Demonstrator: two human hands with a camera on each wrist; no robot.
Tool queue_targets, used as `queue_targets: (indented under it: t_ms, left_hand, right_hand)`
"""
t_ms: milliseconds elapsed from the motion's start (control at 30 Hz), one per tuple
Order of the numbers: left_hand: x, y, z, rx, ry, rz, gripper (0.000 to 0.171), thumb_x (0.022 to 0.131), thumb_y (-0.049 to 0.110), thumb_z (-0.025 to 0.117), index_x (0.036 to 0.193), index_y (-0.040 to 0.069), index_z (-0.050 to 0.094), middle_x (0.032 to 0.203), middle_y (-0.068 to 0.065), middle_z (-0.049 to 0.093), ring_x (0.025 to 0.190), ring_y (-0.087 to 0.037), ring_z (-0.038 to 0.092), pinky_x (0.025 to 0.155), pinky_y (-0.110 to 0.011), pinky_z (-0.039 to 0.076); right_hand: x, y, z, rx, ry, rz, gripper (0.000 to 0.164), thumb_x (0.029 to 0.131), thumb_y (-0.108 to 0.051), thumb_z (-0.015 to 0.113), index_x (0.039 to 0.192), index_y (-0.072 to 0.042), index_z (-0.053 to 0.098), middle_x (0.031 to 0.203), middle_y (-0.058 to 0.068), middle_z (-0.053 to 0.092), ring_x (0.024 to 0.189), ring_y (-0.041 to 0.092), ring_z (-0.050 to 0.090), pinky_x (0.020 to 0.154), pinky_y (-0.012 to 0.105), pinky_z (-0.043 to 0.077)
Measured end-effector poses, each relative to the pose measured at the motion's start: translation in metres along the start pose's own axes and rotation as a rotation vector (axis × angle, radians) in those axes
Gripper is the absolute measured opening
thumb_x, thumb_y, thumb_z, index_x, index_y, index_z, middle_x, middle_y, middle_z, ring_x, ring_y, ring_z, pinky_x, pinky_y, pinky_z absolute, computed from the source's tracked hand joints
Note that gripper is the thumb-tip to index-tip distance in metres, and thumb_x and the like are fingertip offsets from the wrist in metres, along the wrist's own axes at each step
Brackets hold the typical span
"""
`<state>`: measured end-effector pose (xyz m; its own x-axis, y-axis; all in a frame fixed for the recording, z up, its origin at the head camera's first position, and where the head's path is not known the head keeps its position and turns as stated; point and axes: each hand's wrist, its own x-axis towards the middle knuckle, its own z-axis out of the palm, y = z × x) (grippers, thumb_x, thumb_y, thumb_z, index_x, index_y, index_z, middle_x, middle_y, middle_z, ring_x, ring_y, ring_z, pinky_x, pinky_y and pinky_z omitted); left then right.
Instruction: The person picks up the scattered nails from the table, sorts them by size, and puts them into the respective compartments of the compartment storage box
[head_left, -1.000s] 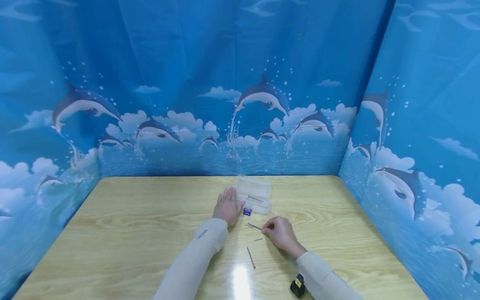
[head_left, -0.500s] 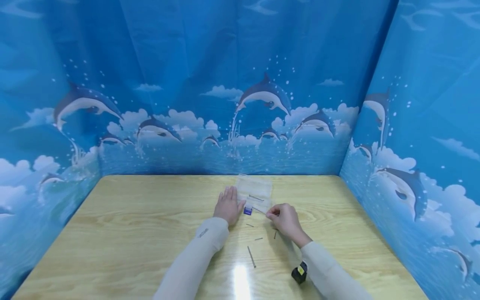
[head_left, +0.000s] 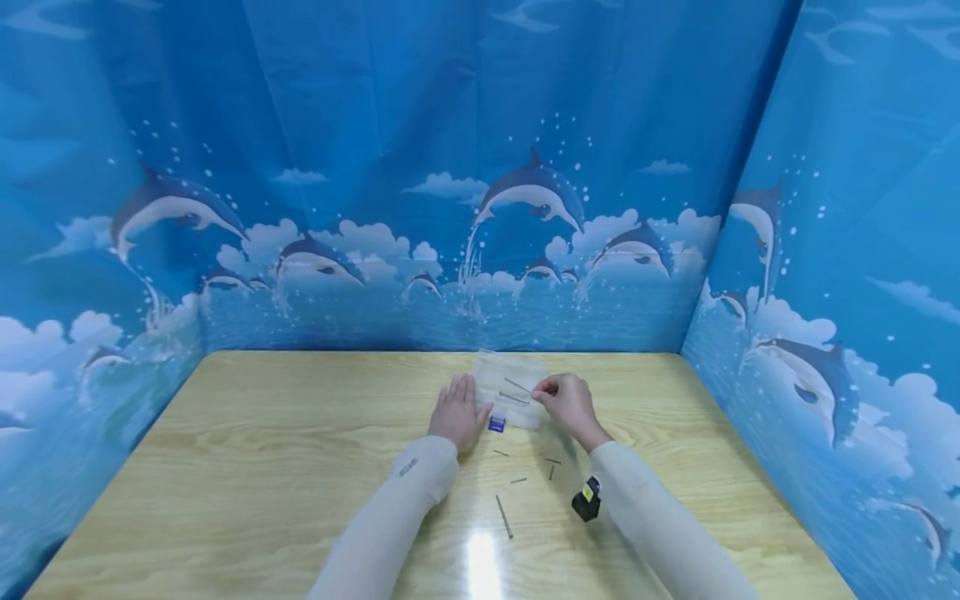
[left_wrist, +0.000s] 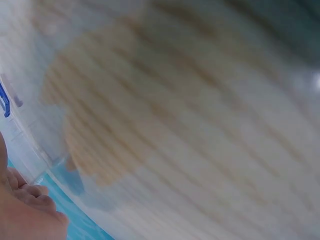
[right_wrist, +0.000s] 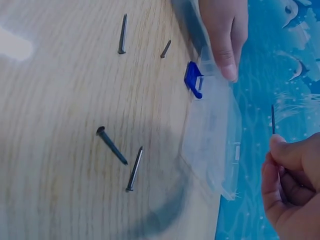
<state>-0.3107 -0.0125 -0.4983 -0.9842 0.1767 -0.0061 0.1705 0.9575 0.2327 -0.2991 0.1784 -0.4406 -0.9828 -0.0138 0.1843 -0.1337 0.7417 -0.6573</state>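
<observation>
My right hand (head_left: 570, 410) pinches a nail (right_wrist: 273, 119) between thumb and fingertips, over the open clear plastic box (head_left: 534, 369). One long nail (head_left: 513, 398) lies in the box's near half, which has a blue latch (head_left: 497, 424) at its front. My left hand (head_left: 457, 414) rests with straight fingers at the box's left edge, its thumb against the box. On the wood in front are several loose nails, among them a long nail (head_left: 504, 517) and a short nail (right_wrist: 166, 49). The left wrist view is mostly blurred tabletop.
The wooden table (head_left: 300, 467) stretches to both sides and ends at a blue dolphin-print curtain (head_left: 375, 167) behind the box. A small black device with a yellow label (head_left: 587, 498) sits by the right sleeve. Glare (head_left: 482, 567) shines on the table's front.
My right hand, pinching the nail, has risen from the tabletop beside the loose nails, moving forward to over the box. The left hand stays in place.
</observation>
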Motion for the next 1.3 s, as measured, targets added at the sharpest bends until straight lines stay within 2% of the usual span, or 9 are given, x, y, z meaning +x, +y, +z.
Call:
queue_targets:
  t_ms: [467, 600, 833, 1300]
  left_hand:
    - [0.002, 0.000, 0.003, -0.013, 0.003, -0.012, 0.069, 0.102, 0.049, 0.029, 0.152, 0.004, 0.016, 0.159, -0.011, 0.018, 0.147, -0.026, 0.012, 0.120, -0.042, 0.010]
    - [0.003, -0.001, 0.003, -0.011, 0.009, -0.005, 0.069, 0.102, 0.049, 0.029, 0.152, 0.003, 0.017, 0.159, -0.011, 0.018, 0.147, -0.026, 0.013, 0.120, -0.042, 0.010]
    - [0.002, 0.000, 0.002, -0.024, 0.015, -0.003, 0.068, 0.102, 0.049, 0.030, 0.152, 0.003, 0.018, 0.159, -0.011, 0.019, 0.147, -0.026, 0.013, 0.120, -0.042, 0.011]
    - [0.000, -0.001, 0.001, -0.032, 0.010, 0.005, 0.068, 0.103, 0.048, 0.030, 0.152, 0.003, 0.018, 0.159, -0.011, 0.019, 0.147, -0.026, 0.012, 0.120, -0.042, 0.011]
  right_hand:
    - [0.021, 0.009, 0.017, -0.080, -0.013, 0.034, 0.010, 0.088, -0.011, 0.070, 0.079, -0.007, 0.073, 0.076, 0.003, 0.069, 0.066, 0.014, 0.059, 0.060, 0.030, 0.051]
    - [0.024, 0.009, 0.020, -0.059, -0.029, 0.027, 0.010, 0.087, -0.010, 0.070, 0.079, -0.005, 0.073, 0.076, 0.004, 0.069, 0.066, 0.015, 0.059, 0.060, 0.031, 0.051]
    - [0.027, 0.013, 0.028, -0.012, -0.074, 0.082, 0.009, 0.087, -0.010, 0.071, 0.080, -0.005, 0.073, 0.077, 0.004, 0.069, 0.068, 0.015, 0.059, 0.060, 0.028, 0.050]
    - [0.027, 0.014, 0.033, -0.033, -0.053, 0.078, 0.008, 0.088, -0.010, 0.070, 0.083, -0.005, 0.074, 0.081, 0.005, 0.070, 0.071, 0.016, 0.062, 0.064, 0.031, 0.053]
